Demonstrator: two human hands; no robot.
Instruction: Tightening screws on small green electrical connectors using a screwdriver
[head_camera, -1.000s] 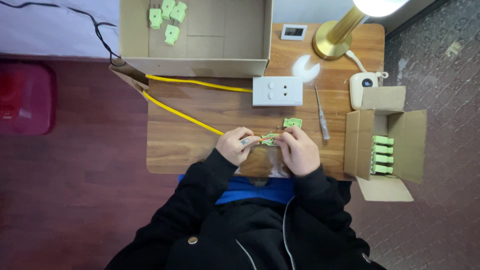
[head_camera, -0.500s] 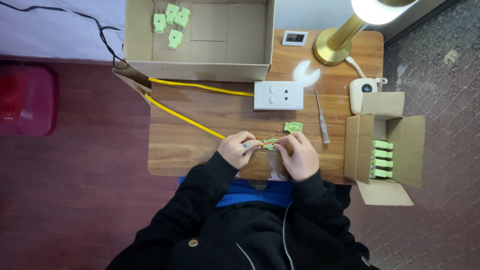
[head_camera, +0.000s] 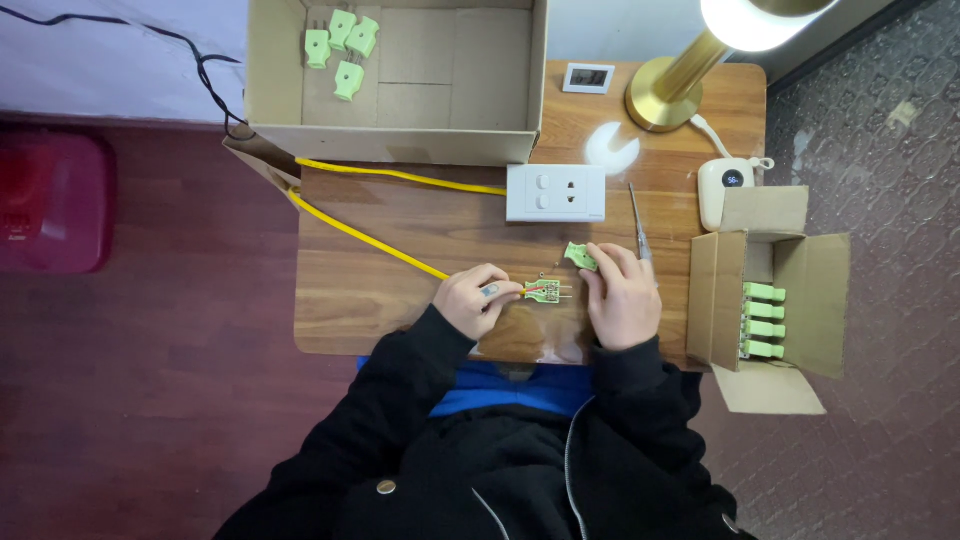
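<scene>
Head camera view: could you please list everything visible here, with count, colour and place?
Table: one, brown wood, centre.
Large carton: one, tan, top.
Finished plugs: four, green, in large carton.
Small carton: one, tan, right.
Boxed plugs: four, green, in small carton.
Socket: one, white, mid-table.
Cable: one, yellow, left.
Screwdriver: one, grey, beside right hand.
Lamp: one, brass, top right.
Open plug: one, green, held by left hand.
Plug cover: one, green, at right hand.

The person wears a black jacket with 2 long sleeves and a pale zip line down the front. A blue garment shows at the collar, and 1 round metal button sits on the left side.
</scene>
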